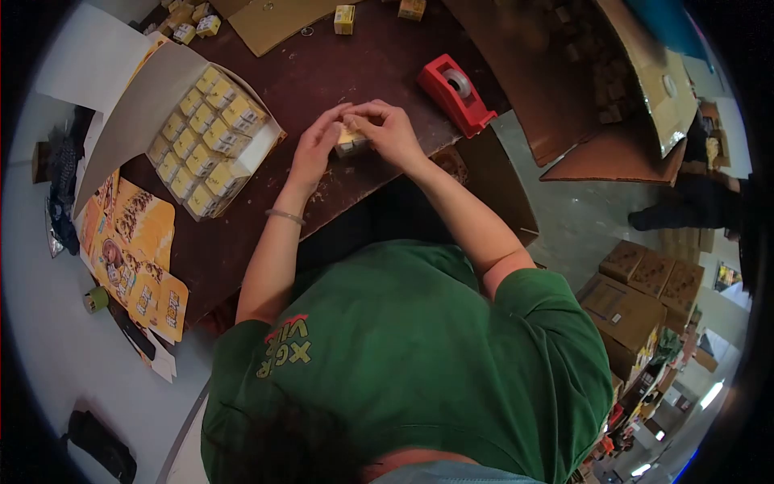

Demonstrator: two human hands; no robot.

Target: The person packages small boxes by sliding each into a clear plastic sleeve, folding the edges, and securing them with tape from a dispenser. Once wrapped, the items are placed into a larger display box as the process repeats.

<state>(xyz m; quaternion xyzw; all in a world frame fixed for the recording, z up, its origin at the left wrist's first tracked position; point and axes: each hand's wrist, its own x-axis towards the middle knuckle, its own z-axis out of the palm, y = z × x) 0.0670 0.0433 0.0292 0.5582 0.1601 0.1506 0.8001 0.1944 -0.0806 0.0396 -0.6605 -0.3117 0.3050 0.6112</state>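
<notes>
Both hands meet over the dark red table [274,89], around a small yellow-and-white box [351,143]. My left hand [318,147] has its fingers bent against the box's left side and top. From the right, my right hand [387,133] curls over the same box, thumb on its upper face. Most of the box is hidden under the fingers. Left of my hands stands an open carton [260,157] holding several rows of similar small boxes [201,137]. A red tape dispenser [458,95] with a clear roll sits to the right.
Single small boxes [344,19] lie at the table's far side, with a pile of more [193,20] at the far left. Flat orange printed cardboard [133,242] lies at left. A large open cardboard box [556,97] stands at right, stacked cartons [625,310] behind it.
</notes>
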